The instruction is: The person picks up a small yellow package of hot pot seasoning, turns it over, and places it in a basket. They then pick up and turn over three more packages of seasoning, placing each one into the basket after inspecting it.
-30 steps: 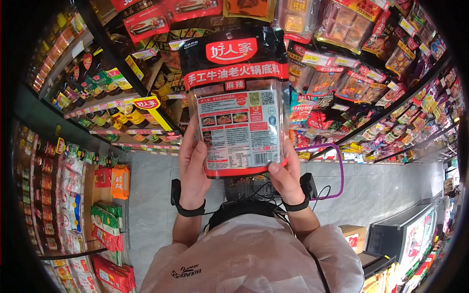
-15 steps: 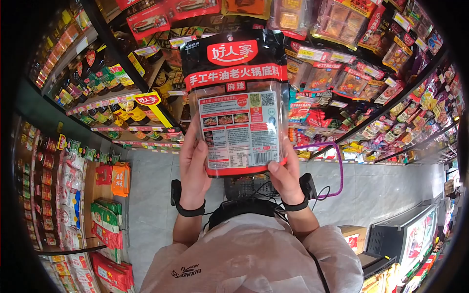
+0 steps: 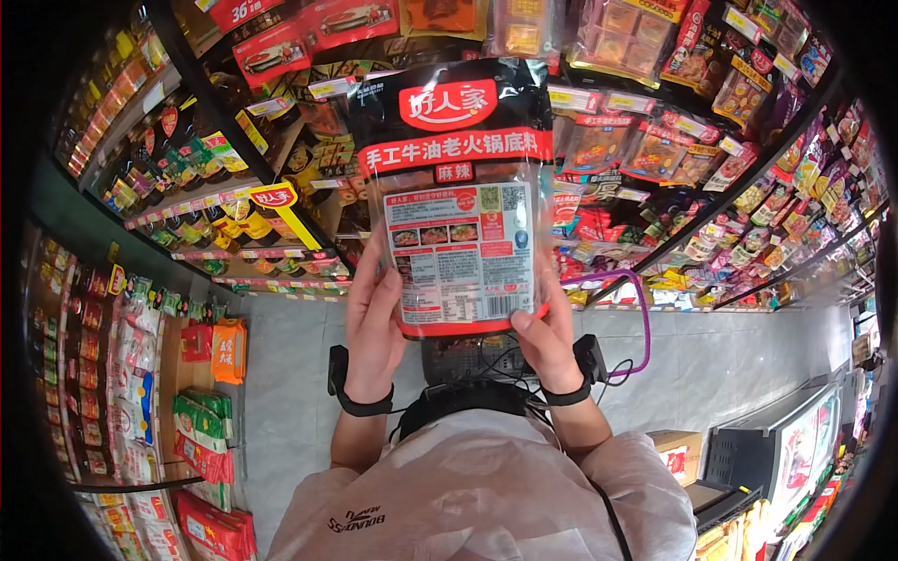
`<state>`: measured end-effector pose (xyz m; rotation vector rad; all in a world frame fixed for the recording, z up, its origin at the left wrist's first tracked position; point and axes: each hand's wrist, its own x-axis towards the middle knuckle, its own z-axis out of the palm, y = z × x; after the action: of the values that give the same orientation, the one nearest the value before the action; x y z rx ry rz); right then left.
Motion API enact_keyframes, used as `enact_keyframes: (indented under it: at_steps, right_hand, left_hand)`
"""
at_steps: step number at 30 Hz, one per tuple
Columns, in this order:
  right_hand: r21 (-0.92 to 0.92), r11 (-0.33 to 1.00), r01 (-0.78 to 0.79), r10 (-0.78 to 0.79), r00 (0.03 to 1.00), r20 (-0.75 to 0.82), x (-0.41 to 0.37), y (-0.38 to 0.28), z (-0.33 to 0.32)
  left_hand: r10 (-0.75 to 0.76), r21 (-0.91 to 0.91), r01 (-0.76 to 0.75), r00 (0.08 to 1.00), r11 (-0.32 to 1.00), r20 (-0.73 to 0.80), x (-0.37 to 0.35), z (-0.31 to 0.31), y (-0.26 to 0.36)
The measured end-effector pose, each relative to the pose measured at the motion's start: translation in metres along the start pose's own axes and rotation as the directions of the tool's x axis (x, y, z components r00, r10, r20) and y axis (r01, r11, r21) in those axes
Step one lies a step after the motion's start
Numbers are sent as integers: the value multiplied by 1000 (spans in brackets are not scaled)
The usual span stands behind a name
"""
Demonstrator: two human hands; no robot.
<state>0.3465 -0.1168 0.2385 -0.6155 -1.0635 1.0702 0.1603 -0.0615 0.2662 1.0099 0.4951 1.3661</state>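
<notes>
A black, red and clear food packet (image 3: 458, 234) is held upright in front of me, its printed label with small pictures and a barcode facing me. My left hand (image 3: 374, 323) grips its lower left edge, the thumb on the front. On the lower right corner, my right hand (image 3: 547, 337) pinches the packet, thumb also in front. The fingers behind the packet are hidden. Each wrist wears a black band. Below the packet, a dark basket (image 3: 449, 359) shows partly, near a purple handle (image 3: 645, 323).
Shelves of bottles (image 3: 178, 159) stand at the left, with hanging packets (image 3: 599, 145) ahead and more bagged goods (image 3: 201, 430) at lower left. A display case (image 3: 786, 449) and a cardboard box (image 3: 678, 453) are at lower right. Grey floor tiles (image 3: 290, 374) show between them.
The shelf goods behind the packet have shifted slightly left in view, and the packet's top leans a little differently. Both hands keep their hold.
</notes>
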Motion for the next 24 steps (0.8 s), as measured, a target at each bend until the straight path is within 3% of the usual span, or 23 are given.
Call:
enact_keyframes:
  at_steps: [24]
  right_hand:
    - [-92, 996, -1, 5, 999, 44, -26, -31, -56]
  left_hand:
    - [-20, -53, 21, 999, 998, 33, -27, 49, -35]
